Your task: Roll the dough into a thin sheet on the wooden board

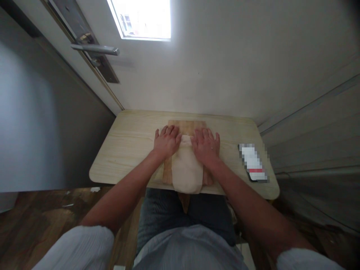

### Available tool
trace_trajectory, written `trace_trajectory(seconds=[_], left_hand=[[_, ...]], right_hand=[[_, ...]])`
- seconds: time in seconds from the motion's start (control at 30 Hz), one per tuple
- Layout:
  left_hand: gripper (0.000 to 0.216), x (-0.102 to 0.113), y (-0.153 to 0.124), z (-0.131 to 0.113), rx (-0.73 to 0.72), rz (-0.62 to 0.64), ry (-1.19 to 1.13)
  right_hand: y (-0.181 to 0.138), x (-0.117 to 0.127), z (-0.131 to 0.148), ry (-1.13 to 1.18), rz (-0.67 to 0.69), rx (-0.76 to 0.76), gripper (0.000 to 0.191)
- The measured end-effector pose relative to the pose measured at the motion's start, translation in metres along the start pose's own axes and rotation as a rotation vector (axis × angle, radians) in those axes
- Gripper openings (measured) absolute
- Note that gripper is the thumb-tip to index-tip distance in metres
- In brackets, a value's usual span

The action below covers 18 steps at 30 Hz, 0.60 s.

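A beige, soft piece that looks like cloth (187, 170) lies on a wooden board (187, 126). Its far end has a paler, narrow folded band, and its near end hangs slightly over the table's front edge. My left hand (168, 140) rests palm down at the far left corner of the piece, fingers spread over the board and table, thumb side touching the band. At the far right corner my right hand (206, 144) lies the same way, fingers spread out flat. What is under the palms is hidden.
The board sits on a small pale wooden table (126, 150) with rounded corners. A phone (254, 163), its screen blurred out, lies at the table's right side. Beyond the table stands a white door (210, 82) with a metal handle (97, 48) and a bright window (146, 18).
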<state>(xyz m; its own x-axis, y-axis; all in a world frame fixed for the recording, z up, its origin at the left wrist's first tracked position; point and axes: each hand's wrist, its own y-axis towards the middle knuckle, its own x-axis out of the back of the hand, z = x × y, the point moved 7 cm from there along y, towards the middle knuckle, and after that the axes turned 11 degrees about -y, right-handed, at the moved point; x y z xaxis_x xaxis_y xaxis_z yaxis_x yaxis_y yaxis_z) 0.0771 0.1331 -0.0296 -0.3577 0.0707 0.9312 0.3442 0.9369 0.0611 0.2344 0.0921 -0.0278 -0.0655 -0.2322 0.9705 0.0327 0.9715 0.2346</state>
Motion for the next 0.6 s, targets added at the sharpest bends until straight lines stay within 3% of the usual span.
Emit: trace_trajectory(seconds=[0.37, 0.6], left_hand=[[0.058, -0.005, 0.052, 0.016, 0.024, 0.093, -0.034], [0.055, 0.000, 0.074, 0.018, 0.006, 0.018, -0.029]], right_hand=[[0.049, -0.014, -0.005, -0.002, 0.130, -0.002, 0.056], [0.076, -0.030, -0.011, 0.053, 0.215, -0.029, 0.061]])
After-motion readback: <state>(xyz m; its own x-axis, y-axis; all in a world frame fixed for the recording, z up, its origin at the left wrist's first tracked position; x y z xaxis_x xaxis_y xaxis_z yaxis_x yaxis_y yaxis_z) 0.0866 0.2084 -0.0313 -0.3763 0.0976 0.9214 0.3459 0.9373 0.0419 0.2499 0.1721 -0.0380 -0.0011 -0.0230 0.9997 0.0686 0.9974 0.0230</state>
